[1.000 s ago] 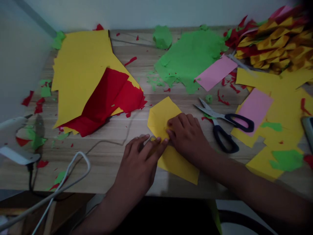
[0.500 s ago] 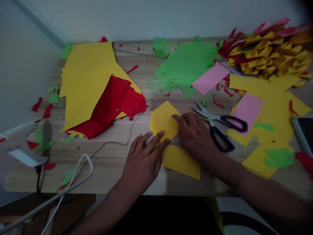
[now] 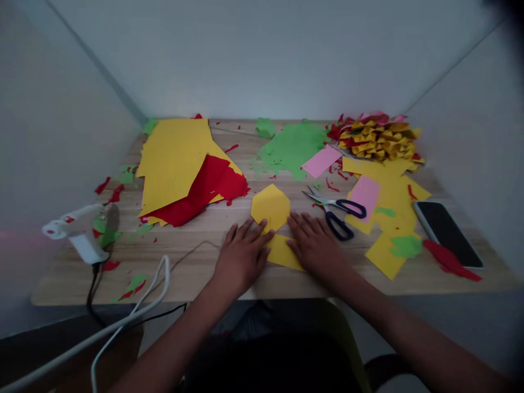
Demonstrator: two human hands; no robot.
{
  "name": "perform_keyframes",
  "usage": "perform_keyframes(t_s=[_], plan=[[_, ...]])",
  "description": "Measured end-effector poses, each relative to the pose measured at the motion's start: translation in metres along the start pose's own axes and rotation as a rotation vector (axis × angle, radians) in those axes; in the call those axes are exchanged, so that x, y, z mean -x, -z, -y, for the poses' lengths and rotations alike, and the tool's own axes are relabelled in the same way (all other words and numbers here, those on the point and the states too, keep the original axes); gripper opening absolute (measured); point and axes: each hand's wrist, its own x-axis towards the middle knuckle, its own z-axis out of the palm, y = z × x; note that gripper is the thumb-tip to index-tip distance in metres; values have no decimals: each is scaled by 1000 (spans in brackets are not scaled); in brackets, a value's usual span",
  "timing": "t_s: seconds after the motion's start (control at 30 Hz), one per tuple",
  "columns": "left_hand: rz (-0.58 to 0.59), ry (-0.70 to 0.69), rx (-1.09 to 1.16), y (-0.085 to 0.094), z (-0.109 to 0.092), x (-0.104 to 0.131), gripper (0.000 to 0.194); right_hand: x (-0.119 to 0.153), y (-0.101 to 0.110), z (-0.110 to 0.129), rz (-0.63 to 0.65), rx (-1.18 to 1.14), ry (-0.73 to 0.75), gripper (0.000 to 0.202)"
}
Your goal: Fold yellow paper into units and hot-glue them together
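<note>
A small piece of folded yellow paper, roughly six-sided with a short crease line low down, lies in the middle of the table. My left hand rests flat with fingers stretched out, its fingertips on the paper's lower left edge. On the other side, my right hand lies flat, fingers extended, tips touching the right edge of the paper. Under and between the hands is a plain yellow paper piece, partly covered. Dark-handled scissors lie with blades apart just beyond my right hand.
Large yellow sheets and red paper lie at left, green paper at the back. A pile of folded paper pieces stands back right. A phone lies at right; a white glue gun with cables stands at left.
My view has pulled back and tilted up, showing more wall and the whole phone. My right hand has flattened from a curled posture; the folded paper stays between my hands.
</note>
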Motion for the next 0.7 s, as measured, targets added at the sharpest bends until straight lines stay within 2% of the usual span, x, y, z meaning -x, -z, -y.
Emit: perform_keyframes(t_s=[0.1, 0.2, 0.3, 0.37, 0.43, 0.5, 0.57, 0.7], plan=[[-85, 10, 78, -4, -5, -15, 27, -11, 1, 2, -39, -77, -67, 47], [-176, 79, 116, -6, -7, -29, 15, -23, 1, 3, -92, -133, -145, 39], [-242, 146, 129, -7, -7, -34, 11, -35, -1, 7, -140, -146, -214, 46], [-268, 177, 142, -9, -6, -34, 13, -44, -4, 12, -152, -156, -269, 60], [-303, 224, 150, -11, -6, -34, 29, -51, -7, 16, -164, -166, -313, 73], [-341, 293, 156, -12, -6, -36, 56, -56, -9, 19, -179, -183, -340, 76], [-337, 342, 174, -12, -6, -39, 76, -57, -9, 19, -195, -205, -354, 78], [-303, 376, 215, -10, -4, -46, 85, -53, -7, 15, -215, -253, -337, 72]])
